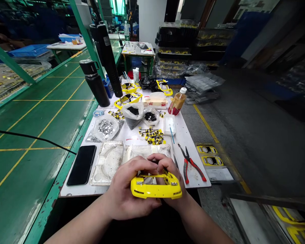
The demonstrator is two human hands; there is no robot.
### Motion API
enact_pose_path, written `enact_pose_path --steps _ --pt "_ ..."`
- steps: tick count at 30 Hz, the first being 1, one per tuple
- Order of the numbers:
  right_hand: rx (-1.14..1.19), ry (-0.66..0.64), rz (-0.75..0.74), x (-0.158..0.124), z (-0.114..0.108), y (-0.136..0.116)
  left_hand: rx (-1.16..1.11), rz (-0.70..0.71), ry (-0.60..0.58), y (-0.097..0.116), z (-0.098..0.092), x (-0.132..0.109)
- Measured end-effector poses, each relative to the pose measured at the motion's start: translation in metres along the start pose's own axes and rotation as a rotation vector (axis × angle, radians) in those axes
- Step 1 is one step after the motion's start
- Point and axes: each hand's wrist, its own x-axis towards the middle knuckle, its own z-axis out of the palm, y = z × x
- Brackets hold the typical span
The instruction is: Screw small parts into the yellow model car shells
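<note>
A yellow toy car body shell [156, 191] with small silvery headlights faces me above the near edge of the worktable. My left hand [128, 189] wraps round its left side, thumb below and fingers over the top. On the other side my right hand [174, 173] grips the shell, its fingers curled over the far part. What the fingertips touch inside the shell is hidden. Just beyond the hands lie white foam moulds [109, 162]. Red-handled pliers [190, 166] rest right of my right hand, with tweezers [176, 160] beside them.
Bags of silvery pieces [106, 127] and black parts [133, 113] stand mid-table near small yellow-black parts [152, 135]. A phone [81, 165] lies left. A black flask [96, 84] and drink bottle [178, 101] stand farther back. The green conveyor [40, 135] runs along the left.
</note>
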Motion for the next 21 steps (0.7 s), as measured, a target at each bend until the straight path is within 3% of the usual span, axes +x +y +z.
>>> enact_pose_path --steps 17,21 --pt "-0.033 0.046 -0.002 0.0028 0.0038 -0.0035 0.05 -0.035 0.073 -0.0023 0.0032 0.0011" --pt "-0.014 0.041 0.006 0.0013 0.0033 -0.0003 0.035 -0.043 0.029 0.0028 0.0008 0.0045"
